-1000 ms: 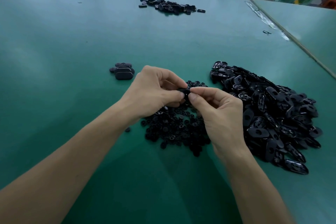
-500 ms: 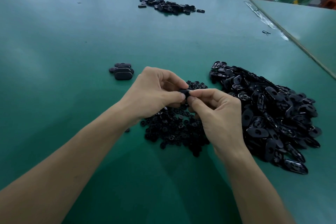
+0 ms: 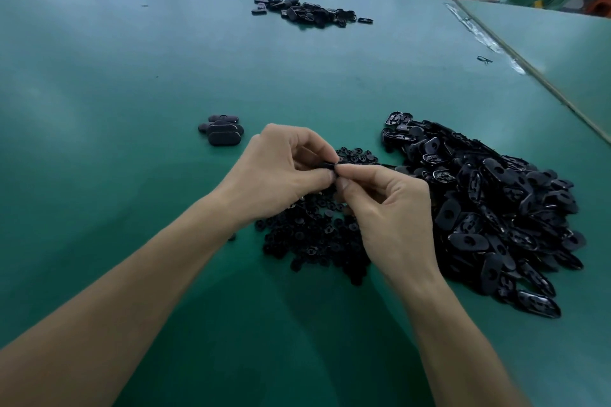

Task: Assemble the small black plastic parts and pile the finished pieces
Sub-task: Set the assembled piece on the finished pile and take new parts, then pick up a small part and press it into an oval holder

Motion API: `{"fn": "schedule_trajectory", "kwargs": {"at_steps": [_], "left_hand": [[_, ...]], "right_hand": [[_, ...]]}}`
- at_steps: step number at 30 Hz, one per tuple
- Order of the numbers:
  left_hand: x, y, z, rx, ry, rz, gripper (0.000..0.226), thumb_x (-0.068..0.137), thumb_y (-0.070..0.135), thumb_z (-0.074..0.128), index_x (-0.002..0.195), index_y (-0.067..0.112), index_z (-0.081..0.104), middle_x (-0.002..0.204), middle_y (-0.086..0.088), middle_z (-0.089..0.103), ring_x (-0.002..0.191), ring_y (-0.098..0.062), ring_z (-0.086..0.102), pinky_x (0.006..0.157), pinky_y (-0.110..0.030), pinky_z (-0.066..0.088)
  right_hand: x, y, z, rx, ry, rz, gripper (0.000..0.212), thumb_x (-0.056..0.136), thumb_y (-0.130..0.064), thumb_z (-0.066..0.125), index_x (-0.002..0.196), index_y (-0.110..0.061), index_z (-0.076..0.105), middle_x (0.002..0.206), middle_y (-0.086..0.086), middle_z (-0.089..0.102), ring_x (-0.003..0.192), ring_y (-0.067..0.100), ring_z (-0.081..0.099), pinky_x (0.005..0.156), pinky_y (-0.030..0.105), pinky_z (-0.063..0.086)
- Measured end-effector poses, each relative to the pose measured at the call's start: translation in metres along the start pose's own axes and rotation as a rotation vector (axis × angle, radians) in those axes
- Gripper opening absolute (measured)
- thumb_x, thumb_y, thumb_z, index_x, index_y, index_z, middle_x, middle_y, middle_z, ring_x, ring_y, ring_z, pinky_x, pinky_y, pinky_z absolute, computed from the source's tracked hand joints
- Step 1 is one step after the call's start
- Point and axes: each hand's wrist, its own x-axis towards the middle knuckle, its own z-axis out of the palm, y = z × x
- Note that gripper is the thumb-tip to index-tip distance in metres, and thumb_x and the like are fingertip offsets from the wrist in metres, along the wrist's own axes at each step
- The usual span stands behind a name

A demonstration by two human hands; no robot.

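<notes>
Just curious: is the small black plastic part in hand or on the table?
In hand: left hand and right hand pinch the small black plastic part.

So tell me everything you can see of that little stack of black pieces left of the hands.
The little stack is a few flat, round-ended black pieces, seemingly matte plastic, lying overlapped on the green table. The front one shows a smooth top. It sits apart from the left hand; only the table touches it.

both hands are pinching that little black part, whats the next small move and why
Probably press the black part fully together: the left hand and right hand both pinch it over the heap of small round parts, and it has not yet joined the small pile to the left.
</notes>
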Motion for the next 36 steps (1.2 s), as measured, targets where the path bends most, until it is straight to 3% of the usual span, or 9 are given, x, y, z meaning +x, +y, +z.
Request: {"fn": "schedule_trajectory", "kwargs": {"at_steps": [4,10,15,20,24,28,36], "left_hand": [[0.0,-0.002,-0.001,-0.018,0.005,0.011,0.014,0.069,0.023,0.075,0.083,0.025,0.074,0.08,-0.004,0.076,0.074,-0.024,0.073,0.08,-0.05,0.061],[0.001,-0.003,-0.002,-0.098,-0.106,0.008,0.022,0.085,-0.003,0.073,0.089,0.019,0.069,0.075,-0.001,0.073,0.065,-0.016,0.062,0.064,-0.03,0.055],[0.002,-0.003,-0.006,-0.141,-0.141,-0.018,0.02,0.084,-0.005,0.074,0.095,0.011,0.068,0.073,-0.001,0.073,0.066,-0.016,0.063,0.062,-0.023,0.055],[0.002,-0.002,-0.009,-0.114,-0.136,-0.02,0.019,0.081,-0.002,0.079,0.09,0.013,0.072,0.074,-0.008,0.074,0.061,-0.015,0.065,0.064,-0.025,0.056],[0.001,0.0,-0.009,-0.086,-0.117,-0.016,0.019,0.078,-0.002,0.081,0.088,0.014,0.075,0.08,-0.015,0.076,0.065,-0.02,0.069,0.071,-0.034,0.061],[-0.001,0.001,-0.006,-0.047,-0.07,-0.008,0.019,0.076,0.001,0.084,0.086,0.017,0.077,0.075,-0.011,0.076,0.064,-0.019,0.071,0.074,-0.039,0.062],[-0.002,0.004,-0.009,-0.112,-0.047,-0.041,0.021,0.073,-0.005,0.083,0.079,0.014,0.076,0.068,-0.013,0.074,0.053,-0.017,0.069,0.056,-0.022,0.057]], "right_hand": [[0.0,-0.001,0.0,0.038,-0.046,0.04,0.016,0.087,-0.009,0.075,0.096,-0.021,0.08,0.089,-0.007,0.078,0.089,0.011,0.074,0.089,0.039,0.058],[0.004,-0.001,-0.007,-0.014,-0.034,-0.015,0.019,0.086,-0.009,0.076,0.094,-0.027,0.077,0.088,-0.001,0.074,0.077,0.015,0.068,0.077,0.034,0.057],[0.004,-0.001,-0.01,0.054,-0.093,0.03,0.016,0.086,-0.008,0.077,0.09,-0.023,0.076,0.085,-0.004,0.078,0.083,0.014,0.074,0.083,0.034,0.058],[0.004,0.001,-0.012,0.095,-0.121,0.085,0.012,0.084,-0.01,0.079,0.085,-0.021,0.075,0.083,-0.003,0.077,0.079,0.01,0.072,0.075,0.024,0.055],[0.003,0.002,-0.012,0.049,-0.113,0.099,0.008,0.082,-0.016,0.079,0.083,-0.021,0.074,0.079,-0.004,0.076,0.074,0.009,0.07,0.071,0.026,0.053],[0.004,0.001,-0.011,0.033,-0.089,0.115,0.009,0.082,-0.014,0.079,0.081,-0.022,0.074,0.077,-0.005,0.076,0.071,0.009,0.069,0.07,0.028,0.053],[0.003,-0.003,-0.011,0.081,-0.098,0.131,0.004,0.076,-0.024,0.079,0.079,-0.024,0.076,0.078,-0.003,0.076,0.069,0.007,0.067,0.066,0.024,0.049]]}}
